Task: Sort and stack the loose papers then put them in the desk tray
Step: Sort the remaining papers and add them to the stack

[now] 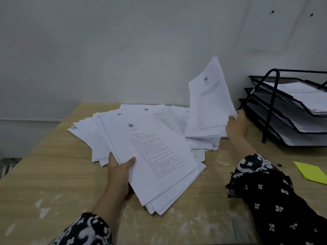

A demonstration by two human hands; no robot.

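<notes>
— What were your hands doing when the shot was taken?

— My left hand (118, 171) gripped a thick sheaf of printed pages (152, 156) by its near left edge, thumb curled over the top sheet, fingers underneath. The sheaf fanned out unevenly, its lower corner resting on the wooden worktop (53, 174). My right hand (236, 125) held a thinner bundle (209, 103) by its lower right corner, tilted up almost on end in front of the white wall (123, 50); its lower edge seemed to meet the sheets below.

— And the rest of the papers?

— A loose spread of sheets (85, 137) lay across the middle of the worktop, overlapping at all angles beneath both bundles, several showing a round star emblem at the head.

— Where was the tray?

— The black mesh desk tray (270, 103), three tiers, stood at the right edge against the wall, just beyond my right hand. Paper already lay in each tier.

— Anything else on the worktop?

— A pen (269, 158) lay near my patterned right sleeve (265, 188), and a yellow pad of sticky notes (311, 172) sat at the right edge, in front of the tray.
</notes>
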